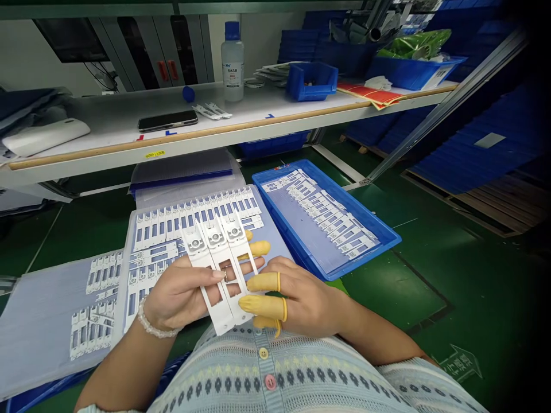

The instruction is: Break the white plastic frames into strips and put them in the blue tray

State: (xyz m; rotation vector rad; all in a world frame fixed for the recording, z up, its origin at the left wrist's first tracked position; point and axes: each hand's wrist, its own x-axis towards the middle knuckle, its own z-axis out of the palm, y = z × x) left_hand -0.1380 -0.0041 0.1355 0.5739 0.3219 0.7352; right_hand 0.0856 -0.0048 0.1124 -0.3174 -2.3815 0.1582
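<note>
Between my left hand (183, 292) and right hand (297, 301) sits a plastic strip frame (224, 287). Before them lies a tray of frames (275, 221), with a shallow bin (348, 258) of more strips to its right. Behind them, a bottle (232, 63) and a phone (167, 120) rest on a shelf (258, 112).

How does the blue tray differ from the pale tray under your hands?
The blue tray has solid bright blue walls, while the pale tray is a flatter grey-white sheet. The blue tray's white strips lie in one loose diagonal band; the pale tray's strips sit side by side in tidy rows. Both trays hold white plastic strips.
</note>
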